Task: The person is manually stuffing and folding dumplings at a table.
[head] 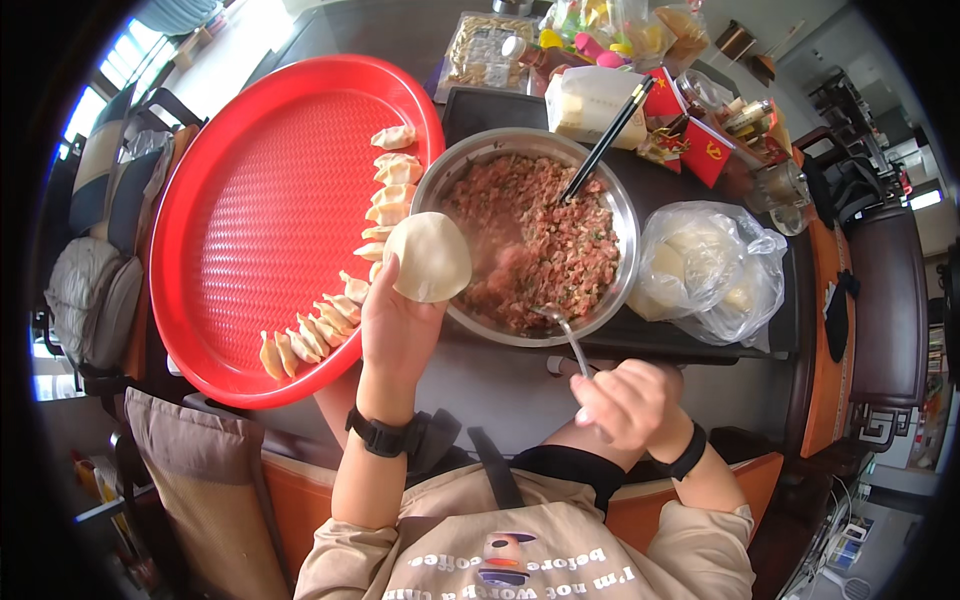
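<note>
A round dumpling wrapper [427, 257] lies flat on the fingers of my left hand [401, 322], whose thumb rests at its edge. My right hand [630, 405] grips the handle of a metal spoon [574, 341]; its bowl end is in the minced meat filling [525, 225]. That filling lies in a stainless steel bowl [630, 281], with dark chopsticks [609, 139] standing in it at the upper right. Left of the bowl, a large red plastic tray [262, 172] carries several folded dumplings [394, 172] in a curved row along its right and lower rim.
Right of the bowl sits a clear plastic bag [712, 270] with pale rounds inside. Behind are a tissue pack [592, 105], small red flags [705, 150], glass jars [780, 187] and a plastic-topped tray of food [487, 56]. A padded chair back [195, 480] stands at the lower left.
</note>
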The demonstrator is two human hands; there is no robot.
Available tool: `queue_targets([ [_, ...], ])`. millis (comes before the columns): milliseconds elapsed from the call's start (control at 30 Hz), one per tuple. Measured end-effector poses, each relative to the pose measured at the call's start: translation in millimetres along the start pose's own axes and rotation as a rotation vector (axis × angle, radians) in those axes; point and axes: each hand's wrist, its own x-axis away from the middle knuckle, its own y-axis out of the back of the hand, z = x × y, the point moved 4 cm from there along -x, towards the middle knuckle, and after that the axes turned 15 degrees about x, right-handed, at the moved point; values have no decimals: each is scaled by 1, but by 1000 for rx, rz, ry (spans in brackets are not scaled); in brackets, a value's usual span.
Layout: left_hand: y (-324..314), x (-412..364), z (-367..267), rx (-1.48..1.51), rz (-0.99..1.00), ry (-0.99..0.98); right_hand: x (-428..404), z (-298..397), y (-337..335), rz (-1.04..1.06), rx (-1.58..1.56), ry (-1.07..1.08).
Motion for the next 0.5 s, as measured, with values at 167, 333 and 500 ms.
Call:
queue_targets([
  [167, -1, 1, -1, -14, 6, 0, -7, -25, -4, -18, 42, -103],
  [333, 1, -1, -1, -19, -8, -8, -3, -20, -10, 33, -91, -59],
  [500, 1, -1, 0, -5, 25, 1, -2, -7, 1, 70, -160, -14],
])
